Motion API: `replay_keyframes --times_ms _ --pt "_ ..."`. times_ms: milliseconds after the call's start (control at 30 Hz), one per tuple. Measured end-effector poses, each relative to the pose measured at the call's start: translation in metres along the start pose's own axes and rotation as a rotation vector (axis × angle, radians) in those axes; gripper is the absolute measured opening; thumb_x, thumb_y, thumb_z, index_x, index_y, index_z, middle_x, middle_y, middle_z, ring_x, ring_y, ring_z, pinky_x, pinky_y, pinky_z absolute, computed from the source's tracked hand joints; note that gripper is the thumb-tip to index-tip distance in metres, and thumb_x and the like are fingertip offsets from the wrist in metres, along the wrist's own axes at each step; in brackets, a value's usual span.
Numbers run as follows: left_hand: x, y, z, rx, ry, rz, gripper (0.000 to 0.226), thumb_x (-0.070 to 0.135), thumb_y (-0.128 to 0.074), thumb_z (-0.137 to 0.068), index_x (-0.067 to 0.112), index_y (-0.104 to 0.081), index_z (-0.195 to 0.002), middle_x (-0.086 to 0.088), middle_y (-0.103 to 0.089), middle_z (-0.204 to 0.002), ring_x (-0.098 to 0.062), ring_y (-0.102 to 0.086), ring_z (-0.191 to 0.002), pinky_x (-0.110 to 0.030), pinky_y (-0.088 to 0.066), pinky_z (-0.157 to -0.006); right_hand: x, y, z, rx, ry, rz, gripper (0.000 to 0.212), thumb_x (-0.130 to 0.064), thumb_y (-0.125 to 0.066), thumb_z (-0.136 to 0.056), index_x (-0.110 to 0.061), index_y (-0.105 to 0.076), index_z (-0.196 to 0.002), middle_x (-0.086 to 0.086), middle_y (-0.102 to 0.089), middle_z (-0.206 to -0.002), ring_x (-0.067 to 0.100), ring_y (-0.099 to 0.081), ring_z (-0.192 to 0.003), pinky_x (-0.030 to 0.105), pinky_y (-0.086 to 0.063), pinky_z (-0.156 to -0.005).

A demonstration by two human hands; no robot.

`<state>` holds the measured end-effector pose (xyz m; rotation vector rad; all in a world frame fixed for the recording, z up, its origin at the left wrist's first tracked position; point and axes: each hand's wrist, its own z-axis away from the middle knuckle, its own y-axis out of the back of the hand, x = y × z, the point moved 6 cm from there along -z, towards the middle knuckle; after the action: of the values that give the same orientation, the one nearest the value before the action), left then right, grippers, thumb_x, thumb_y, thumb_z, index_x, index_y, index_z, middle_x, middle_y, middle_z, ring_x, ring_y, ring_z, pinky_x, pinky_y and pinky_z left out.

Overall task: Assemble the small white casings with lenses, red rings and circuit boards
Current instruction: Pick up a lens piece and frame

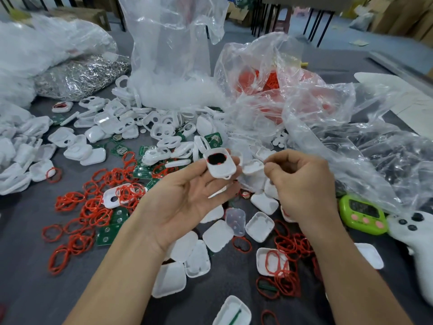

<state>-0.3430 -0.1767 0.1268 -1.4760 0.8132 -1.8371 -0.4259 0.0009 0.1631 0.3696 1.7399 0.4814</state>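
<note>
1. Grey table top [28,266] is seen from above, strewn with small parts; dark furniture legs are seen behind it.
2. A white casing [221,165] is held up over the table by the left hand [187,202], palm up, pinched between thumb and fingertips. A dark opening edged in red is shown in its face.
3. Just right of that casing, the right hand [302,181] is held with fingers curled in and thumb pressed to forefinger; whether anything is pinched cannot be told.
4. Left of and below the casing, red rings [93,207] are scattered in heaps, with green circuit boards [120,150] mixed among them.
5. Loose casings [218,235] are spread below, left of and behind the held casing.
6. Behind the casing, clear plastic bags [168,55] are piled.
7. Well right of and below the casing, a green timer [362,213] and a white game controller [412,233] are laid side by side.
</note>
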Motion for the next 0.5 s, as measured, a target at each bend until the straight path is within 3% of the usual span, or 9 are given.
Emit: replay_keyframes --times_ms 100,233,333,500 --pt "0.007 0.005 0.001 0.023 -0.029 0.028 0.036 0.02 -0.048 -0.101 0.003 -0.074 -0.119 -0.019 -0.069 -0.131 -0.029 -0.071 -0.112 -0.045 -0.057 -0.099 -0.01 -0.014 -0.033 -0.106 0.036 0.229 0.025 -0.012 -0.067 -0.092 -0.034 -0.079 -0.088 -0.018 -0.076 -0.083 -0.006 -0.065 -0.065 0.004 -0.044 -0.054" --pt "0.008 0.007 0.0 0.041 -0.029 0.061 0.035 0.019 -0.051 -0.1 0.002 -0.073 -0.121 -0.021 -0.068 -0.131 -0.03 -0.072 -0.109 -0.043 -0.059 -0.095 -0.023 -0.042 -0.086 -0.245 0.05 0.463 0.031 -0.002 -0.064 -0.093 -0.026 -0.08 -0.104 -0.002 -0.077 -0.112 0.008 -0.066 -0.089 0.016 -0.048 -0.086" --pt "0.008 0.008 0.0 0.046 -0.022 0.075 0.035 0.018 -0.053 -0.099 0.001 -0.071 -0.122 -0.021 -0.069 -0.128 -0.031 -0.073 -0.106 -0.042 -0.059 -0.094 -0.027 -0.06 -0.1 -0.272 0.134 0.552 0.026 -0.002 -0.072 -0.088 -0.021 -0.081 -0.104 0.0 -0.078 -0.108 0.015 -0.07 -0.098 0.023 -0.053 -0.095" --pt "0.006 0.008 0.0 0.062 0.001 0.063 0.034 0.019 -0.056 -0.096 0.001 -0.074 -0.119 -0.022 -0.07 -0.127 -0.031 -0.072 -0.107 -0.041 -0.059 -0.095 -0.029 -0.051 -0.098 -0.138 0.164 0.523 0.016 -0.01 -0.075 -0.085 -0.024 -0.083 -0.084 -0.002 -0.079 -0.089 0.018 -0.072 -0.087 0.031 -0.06 -0.086"
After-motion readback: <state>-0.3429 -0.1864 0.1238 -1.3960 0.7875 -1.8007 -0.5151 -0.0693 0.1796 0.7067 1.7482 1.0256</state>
